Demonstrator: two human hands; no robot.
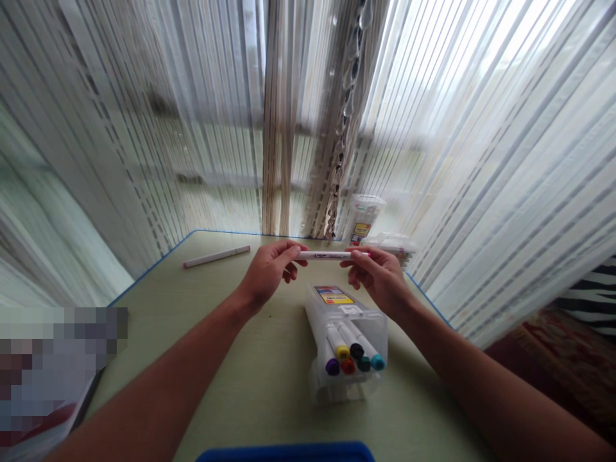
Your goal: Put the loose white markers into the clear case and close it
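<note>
Between my two hands, a white marker (327, 255) with a pink tip at its right end is held level above the table. My left hand (272, 269) pinches its left end, and my right hand (378, 273) pinches the right end. Just below lies a clear plastic marker case (312, 314) on its side, its open end facing me. Several markers (355, 350) with coloured ends, among them yellow, black, purple, orange and teal, show inside it. A second white marker (216, 256) with pinkish ends rests on the table to the left of my left hand.
The pale green table (231, 385) has a blue edge. Another clear case (364, 218) stands upright at the back, beside a white translucent item (392, 242). A blue object (286, 452) sits at the near edge. String curtains (216, 115) hang behind the table.
</note>
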